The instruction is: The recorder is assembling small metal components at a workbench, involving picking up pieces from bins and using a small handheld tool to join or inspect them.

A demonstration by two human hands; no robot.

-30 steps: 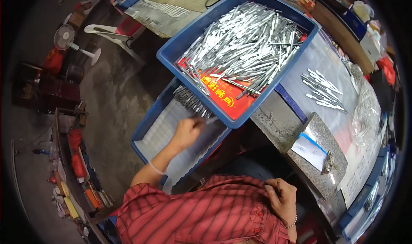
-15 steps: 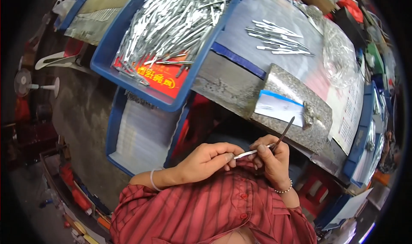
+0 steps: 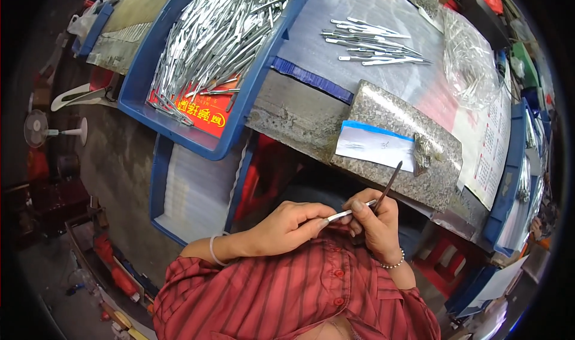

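Note:
Close to my striped shirt, my left hand (image 3: 293, 225) pinches one end of a slim silver metal piece (image 3: 340, 215). Its other end runs to the thumb and fingers of my right hand (image 3: 377, 220). A thin dark pointed rod (image 3: 391, 181) also sits in my right hand, its tip slanting up toward the worktable. Both hands are closed and almost touch. The fingertips of my right hand partly hide where the piece and the rod cross.
A blue tray (image 3: 224, 149) heaped with silver metal pieces (image 3: 218, 46) stands at upper left, above another blue tray (image 3: 157, 190). On the table lie a small spread of similar pieces (image 3: 374, 43), a stone slab (image 3: 413, 124) with white paper (image 3: 371, 147), and a plastic bag (image 3: 470, 58).
The view has shifted a little, so the table and trays appear farther left. My hands remain together near my shirt, with slightly more of the silver piece showing between them.

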